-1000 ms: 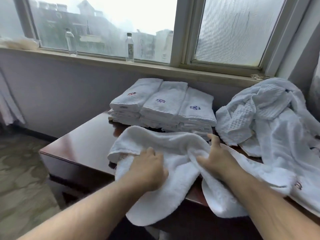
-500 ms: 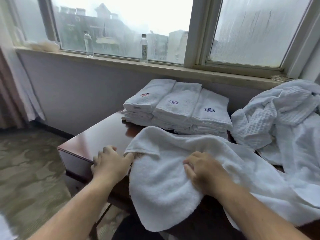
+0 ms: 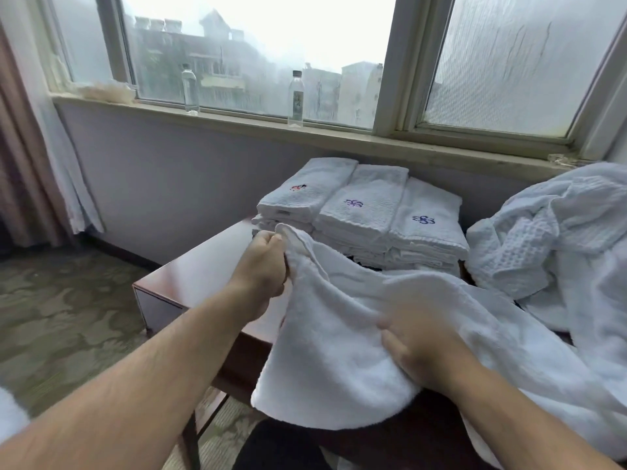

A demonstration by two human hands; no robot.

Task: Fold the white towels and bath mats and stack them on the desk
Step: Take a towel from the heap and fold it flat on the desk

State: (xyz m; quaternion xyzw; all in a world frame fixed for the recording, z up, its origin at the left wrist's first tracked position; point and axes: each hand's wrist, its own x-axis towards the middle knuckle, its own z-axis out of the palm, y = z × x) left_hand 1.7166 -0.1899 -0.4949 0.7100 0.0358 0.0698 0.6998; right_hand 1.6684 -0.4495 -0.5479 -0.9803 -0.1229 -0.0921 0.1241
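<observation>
A large white towel (image 3: 339, 351) lies unfolded over the front of the dark wooden desk (image 3: 200, 273) and hangs off its near edge. My left hand (image 3: 263, 266) grips the towel's left corner and holds it lifted above the desk. My right hand (image 3: 417, 347) holds the towel's middle, fingers curled into the cloth. Behind them, folded white towels (image 3: 366, 212) with small embroidered logos sit in three side-by-side stacks at the back of the desk.
A heap of unfolded white linen (image 3: 559, 245), some of it waffle-textured, fills the desk's right side. Two clear bottles (image 3: 296, 98) stand on the window sill (image 3: 339, 134). A curtain (image 3: 30, 147) hangs at the left above patterned carpet (image 3: 61, 317).
My left hand left the desk's corner, took the towel's left corner and lifted it. My right hand stayed on the towel's middle. The view shifted left.
</observation>
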